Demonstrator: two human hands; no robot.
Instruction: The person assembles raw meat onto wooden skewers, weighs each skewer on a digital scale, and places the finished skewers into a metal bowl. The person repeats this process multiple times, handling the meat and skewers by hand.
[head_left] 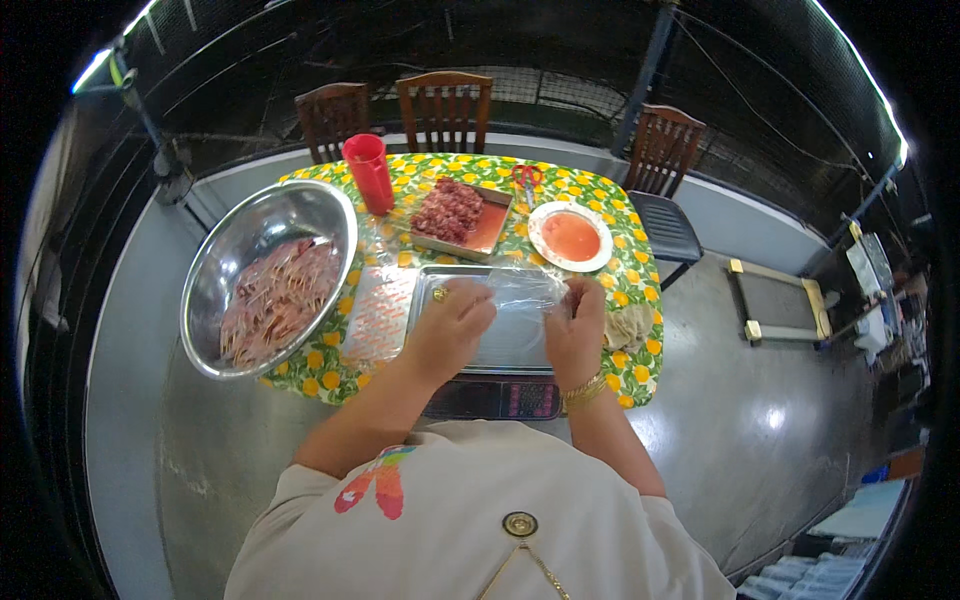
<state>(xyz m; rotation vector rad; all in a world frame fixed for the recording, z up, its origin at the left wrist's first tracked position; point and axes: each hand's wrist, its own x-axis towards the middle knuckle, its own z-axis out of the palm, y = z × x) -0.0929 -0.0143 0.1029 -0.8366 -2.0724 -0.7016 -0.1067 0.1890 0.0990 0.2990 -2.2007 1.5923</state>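
Observation:
A clear plastic bag [525, 300] stretches between my two hands over a shallow metal tray [485, 357]. My left hand [458, 322], with a ring on it, is closed at the bag's left side. At its right side my right hand [577, 332] pinches the plastic between thumb and fingers. Under the tray's near edge sits a dark scale [490, 398] with a keypad. To the left lies a stack of clear bags with red print [380, 312]. Beyond the tray, chunks of raw red meat [448, 212] fill part of a metal pan [492, 228] with reddish liquid.
A large steel bowl [345, 215] of packed skewers [285, 300] stands at the left. Past it is a red pitcher [369, 175]. A white plate [540, 240] of reddish liquid, red-handled scissors [528, 182] and a crumpled cloth [628, 328] lie right. Wooden chairs [445, 105] line the far side.

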